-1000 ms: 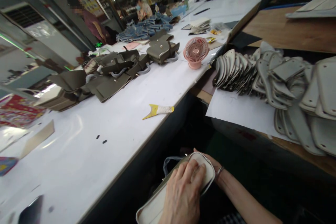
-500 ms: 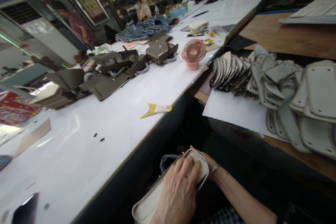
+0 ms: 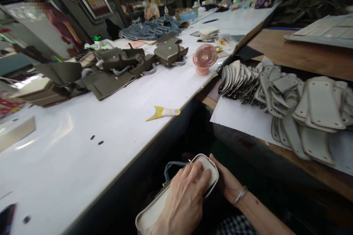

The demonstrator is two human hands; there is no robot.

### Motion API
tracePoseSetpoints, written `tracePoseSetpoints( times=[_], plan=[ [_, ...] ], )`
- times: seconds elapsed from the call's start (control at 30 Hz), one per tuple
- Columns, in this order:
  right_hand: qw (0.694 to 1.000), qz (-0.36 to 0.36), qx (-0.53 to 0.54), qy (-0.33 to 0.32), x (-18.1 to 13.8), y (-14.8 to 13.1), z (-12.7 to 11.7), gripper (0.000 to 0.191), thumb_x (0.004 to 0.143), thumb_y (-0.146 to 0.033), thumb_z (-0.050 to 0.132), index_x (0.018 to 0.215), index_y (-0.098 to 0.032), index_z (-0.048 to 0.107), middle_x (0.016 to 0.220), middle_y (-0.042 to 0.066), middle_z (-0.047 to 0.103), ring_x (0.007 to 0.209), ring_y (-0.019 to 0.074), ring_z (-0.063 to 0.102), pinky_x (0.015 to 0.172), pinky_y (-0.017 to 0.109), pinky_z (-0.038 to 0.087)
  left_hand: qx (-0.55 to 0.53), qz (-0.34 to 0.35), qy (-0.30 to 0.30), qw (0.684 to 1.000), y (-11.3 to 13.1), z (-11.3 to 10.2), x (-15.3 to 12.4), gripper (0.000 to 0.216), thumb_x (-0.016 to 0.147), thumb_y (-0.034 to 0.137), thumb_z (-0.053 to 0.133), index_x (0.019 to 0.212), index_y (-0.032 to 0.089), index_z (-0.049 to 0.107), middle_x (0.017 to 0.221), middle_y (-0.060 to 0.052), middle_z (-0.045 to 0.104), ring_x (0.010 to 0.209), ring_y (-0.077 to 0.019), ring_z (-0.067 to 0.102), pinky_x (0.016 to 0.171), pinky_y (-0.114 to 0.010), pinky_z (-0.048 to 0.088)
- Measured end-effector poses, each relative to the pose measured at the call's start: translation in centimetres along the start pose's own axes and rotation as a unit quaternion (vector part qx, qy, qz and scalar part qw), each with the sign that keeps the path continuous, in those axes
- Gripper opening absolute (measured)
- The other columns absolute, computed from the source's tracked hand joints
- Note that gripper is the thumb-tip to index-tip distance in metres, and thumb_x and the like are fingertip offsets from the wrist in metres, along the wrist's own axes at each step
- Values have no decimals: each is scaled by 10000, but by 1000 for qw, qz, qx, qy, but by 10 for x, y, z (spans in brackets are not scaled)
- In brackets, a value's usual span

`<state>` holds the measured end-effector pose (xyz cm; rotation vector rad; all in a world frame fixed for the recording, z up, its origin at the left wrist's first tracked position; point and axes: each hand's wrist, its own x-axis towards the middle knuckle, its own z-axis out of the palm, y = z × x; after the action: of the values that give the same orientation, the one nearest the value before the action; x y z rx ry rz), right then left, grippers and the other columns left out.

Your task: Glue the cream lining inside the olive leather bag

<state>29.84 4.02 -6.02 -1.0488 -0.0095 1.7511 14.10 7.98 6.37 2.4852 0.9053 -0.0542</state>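
Note:
A pale rounded leather panel [image 3: 154,211] with a stitched edge lies low in the view, in front of the white table's edge. My left hand [image 3: 183,202] rests flat on top of it, fingers stretched out toward its far rounded end. My right hand [image 3: 227,181], with a bracelet at the wrist, cups the panel's far end from below and the right, fingers curled under it. A loop of clear plastic [image 3: 171,169] sticks out just behind the panel.
The long white table [image 3: 116,125] carries a yellow-and-white scraper [image 3: 162,112], grey-brown bag parts [image 3: 116,71] and a pink desk fan [image 3: 204,58]. A wooden bench on the right holds several overlapping pale panels [image 3: 286,95] on white paper. Two people work at the far end.
The view has tilted and shifted slightly. My right wrist has come further into sight; both hands stay on the panel in nearly the same grip.

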Motion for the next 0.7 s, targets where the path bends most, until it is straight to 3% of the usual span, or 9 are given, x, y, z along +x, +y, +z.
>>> tracePoseSetpoints(
  times=[0.13,0.23,0.4,0.53,0.63,0.7],
  plan=[
    [1000,-8,17,-14,-12,-4,5,460,812,-566,701,1058,-179,734,928,53,743,933,224,656,908,338,482,-3,24,1,1000,-2,-3,1,524,785,22,401,1233,280,491,1379,-7,489,1134,-220,504,935,-364,469],
    [999,-15,-1,-29,-15,-5,8,494,832,-574,676,1115,-171,719,926,55,741,925,224,653,955,353,454,15,40,-18,999,-4,-3,3,507,759,29,424,1204,260,505,1272,-33,552,1081,-239,527,869,-369,498],
    [996,-31,-78,-31,-19,-7,7,487,900,-595,575,1085,-170,724,944,56,736,884,202,640,891,338,460,44,98,-18,994,-16,-8,14,396,753,56,472,1122,189,526,1121,-56,621,943,-235,567,839,-388,508],
    [992,-50,-112,2,-23,-8,14,489,894,-624,562,1045,-192,735,933,37,731,894,192,622,865,314,457,35,125,3,991,-29,-16,30,238,848,62,456,1030,181,552,940,-24,645,841,-198,562,768,-354,482],
    [987,-73,-136,32,-28,-11,23,509,882,-633,572,1100,-200,725,890,31,729,838,183,619,837,303,463,48,154,31,986,-33,-15,31,109,897,106,498,871,194,557,950,-1,639,883,-194,540,766,-355,441],
    [978,-95,-182,35,-34,-16,27,553,904,-639,524,1181,-193,697,957,51,732,883,207,628,865,326,471,46,159,45,985,-35,-10,26,80,919,130,513,886,188,557,1005,-4,640,955,-192,540,817,-353,422]
  ],
)
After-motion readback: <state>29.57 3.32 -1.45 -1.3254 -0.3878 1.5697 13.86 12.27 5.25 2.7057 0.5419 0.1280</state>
